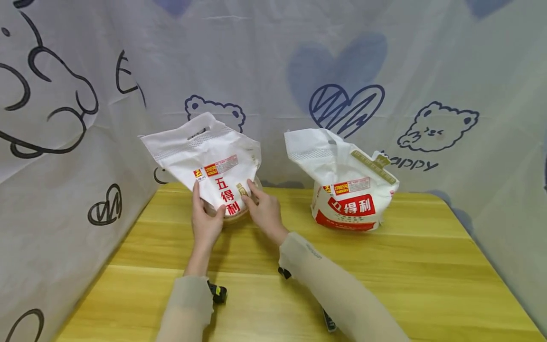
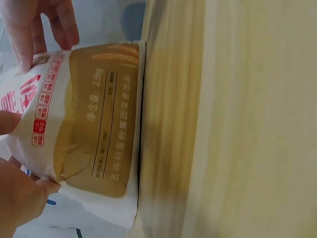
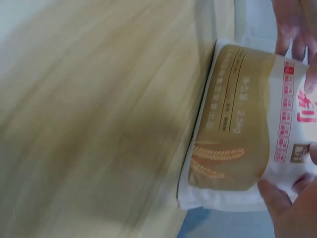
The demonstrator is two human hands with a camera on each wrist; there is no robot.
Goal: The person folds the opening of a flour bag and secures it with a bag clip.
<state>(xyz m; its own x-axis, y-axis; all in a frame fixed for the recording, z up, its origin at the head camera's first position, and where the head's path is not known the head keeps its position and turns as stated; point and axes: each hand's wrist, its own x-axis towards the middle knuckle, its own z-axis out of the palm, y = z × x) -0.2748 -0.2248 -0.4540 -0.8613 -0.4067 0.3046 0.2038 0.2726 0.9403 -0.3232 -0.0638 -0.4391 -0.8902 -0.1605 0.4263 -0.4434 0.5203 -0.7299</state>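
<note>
From the head view, the left hand (image 1: 207,223) and right hand (image 1: 266,211) both clasp the lower front of a white plastic flour bag with red lettering (image 1: 209,164), standing at the far left of the yellow wooden desk (image 1: 384,275); a second, fuller white flour bag (image 1: 348,190) stands well apart to the right. The left wrist view shows the left hand's fingers (image 2: 25,193) curled round the bag's gold-printed base (image 2: 99,124), which rests on the desk. The right wrist view shows the right hand's thumb and fingers (image 3: 290,208) pinching that same bag (image 3: 242,129).
</note>
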